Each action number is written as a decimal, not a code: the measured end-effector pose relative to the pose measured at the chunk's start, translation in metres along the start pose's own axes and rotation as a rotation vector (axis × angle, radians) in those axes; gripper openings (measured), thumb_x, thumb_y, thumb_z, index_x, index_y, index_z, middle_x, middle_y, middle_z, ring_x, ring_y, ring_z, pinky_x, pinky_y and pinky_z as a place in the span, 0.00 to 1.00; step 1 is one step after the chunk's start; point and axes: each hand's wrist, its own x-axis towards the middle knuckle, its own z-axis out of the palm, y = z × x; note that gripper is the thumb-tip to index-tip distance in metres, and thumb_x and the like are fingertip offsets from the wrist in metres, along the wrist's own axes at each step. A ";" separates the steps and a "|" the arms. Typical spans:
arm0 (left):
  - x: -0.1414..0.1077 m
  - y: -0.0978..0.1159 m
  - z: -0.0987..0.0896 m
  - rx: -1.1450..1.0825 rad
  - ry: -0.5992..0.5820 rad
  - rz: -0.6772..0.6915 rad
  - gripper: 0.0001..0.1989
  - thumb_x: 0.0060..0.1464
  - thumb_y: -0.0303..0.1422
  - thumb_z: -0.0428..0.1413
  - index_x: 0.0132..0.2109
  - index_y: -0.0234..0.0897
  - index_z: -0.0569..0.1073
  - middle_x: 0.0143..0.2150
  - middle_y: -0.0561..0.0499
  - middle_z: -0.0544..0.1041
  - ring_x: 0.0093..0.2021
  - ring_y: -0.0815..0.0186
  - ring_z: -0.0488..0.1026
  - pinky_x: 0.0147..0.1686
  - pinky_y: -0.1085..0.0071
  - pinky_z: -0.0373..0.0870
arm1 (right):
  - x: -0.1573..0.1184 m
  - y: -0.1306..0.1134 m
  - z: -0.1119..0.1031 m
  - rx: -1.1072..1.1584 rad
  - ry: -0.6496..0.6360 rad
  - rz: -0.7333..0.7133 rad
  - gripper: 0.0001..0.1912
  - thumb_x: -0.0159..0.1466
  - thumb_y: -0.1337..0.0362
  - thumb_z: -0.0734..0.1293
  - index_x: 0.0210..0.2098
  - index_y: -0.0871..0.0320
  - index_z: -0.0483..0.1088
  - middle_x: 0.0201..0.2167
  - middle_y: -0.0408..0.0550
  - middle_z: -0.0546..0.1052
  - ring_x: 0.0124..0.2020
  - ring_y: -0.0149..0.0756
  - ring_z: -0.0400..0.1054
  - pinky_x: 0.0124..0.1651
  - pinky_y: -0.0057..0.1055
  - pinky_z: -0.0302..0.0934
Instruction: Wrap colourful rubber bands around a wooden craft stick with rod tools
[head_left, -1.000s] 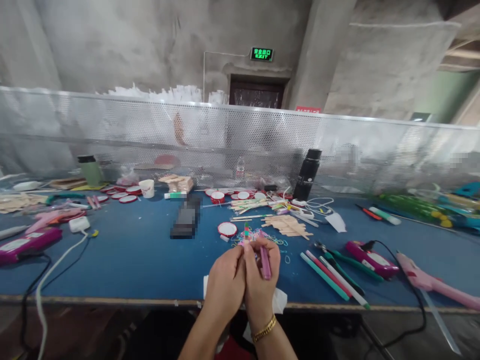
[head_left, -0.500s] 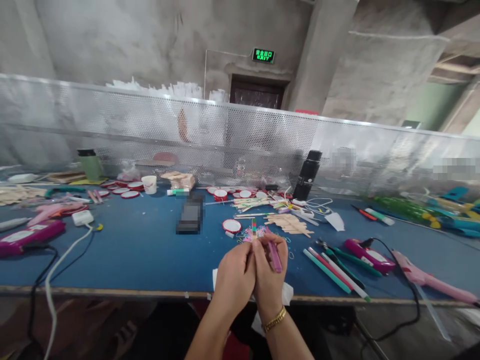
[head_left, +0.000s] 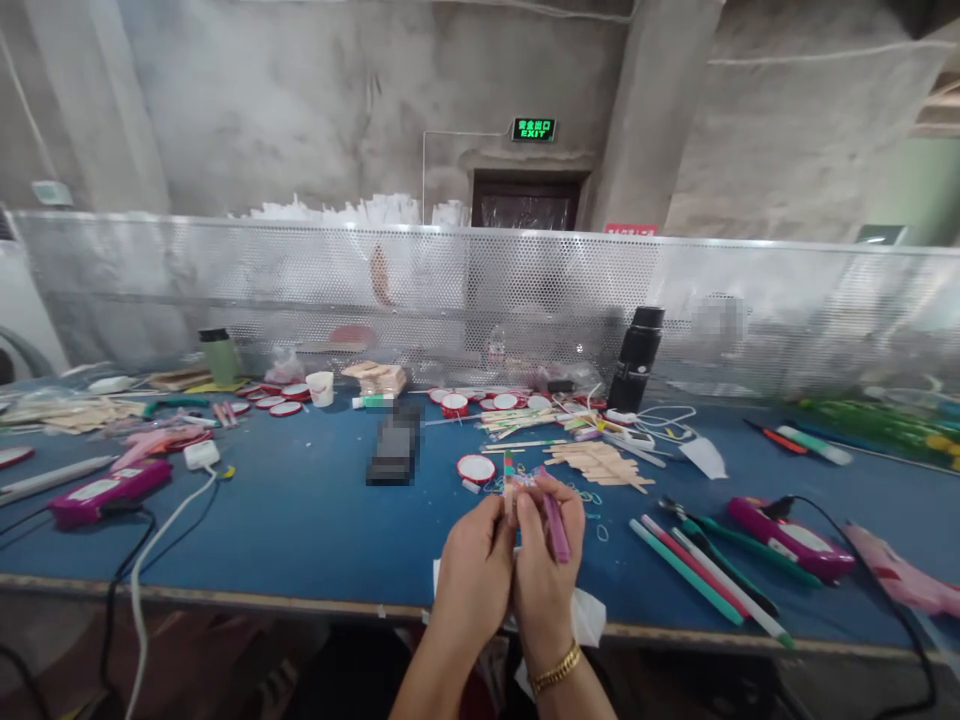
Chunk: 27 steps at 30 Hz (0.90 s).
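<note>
Both hands are together at the table's front edge. My left hand (head_left: 474, 560) pinches a narrow craft stick (head_left: 508, 470) upright; its top has green and red bands. My right hand (head_left: 551, 545), with a gold bracelet at the wrist, presses its fingertips against the same stick. A purple marker (head_left: 556, 528) is tucked in its fingers, pointing down. The lower part of the stick is hidden by the fingers. Just behind the hands lie small coloured rubber bands (head_left: 592, 497). A small red-rimmed white drum (head_left: 476, 468) lies behind the left hand.
Plain wooden sticks (head_left: 596, 464) lie behind on the blue table (head_left: 300, 540). To the right are several markers (head_left: 694, 575), pliers (head_left: 739, 555) and a purple corded device (head_left: 789, 535). A dark phone-like object (head_left: 396, 448) and a black bottle (head_left: 636, 360) stand further back.
The view has levelled and shifted, so the table's things sit further right. The hands keep their hold; the stick's coloured top shows slightly lower between the fingers.
</note>
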 end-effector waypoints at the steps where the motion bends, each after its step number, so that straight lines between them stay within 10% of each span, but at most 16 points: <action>1: 0.001 -0.001 0.000 -0.025 0.008 -0.001 0.13 0.70 0.38 0.50 0.38 0.40 0.74 0.38 0.48 0.82 0.37 0.60 0.75 0.38 0.69 0.67 | 0.001 -0.002 0.002 -0.003 0.011 -0.019 0.18 0.67 0.48 0.70 0.48 0.54 0.70 0.39 0.44 0.78 0.41 0.37 0.74 0.49 0.39 0.68; 6: 0.006 -0.005 0.001 -0.151 0.031 -0.008 0.12 0.68 0.40 0.52 0.42 0.39 0.76 0.34 0.51 0.77 0.38 0.60 0.74 0.39 0.69 0.67 | 0.009 -0.015 0.006 0.002 0.065 -0.135 0.25 0.73 0.44 0.58 0.46 0.57 0.75 0.31 0.43 0.75 0.33 0.35 0.70 0.42 0.36 0.66; 27: 0.008 -0.008 0.009 -0.353 0.127 -0.040 0.16 0.65 0.46 0.58 0.34 0.39 0.72 0.31 0.53 0.74 0.34 0.63 0.71 0.34 0.72 0.66 | 0.002 -0.015 0.005 -0.184 -0.007 -0.443 0.05 0.70 0.63 0.67 0.36 0.54 0.69 0.34 0.43 0.73 0.35 0.33 0.71 0.41 0.34 0.69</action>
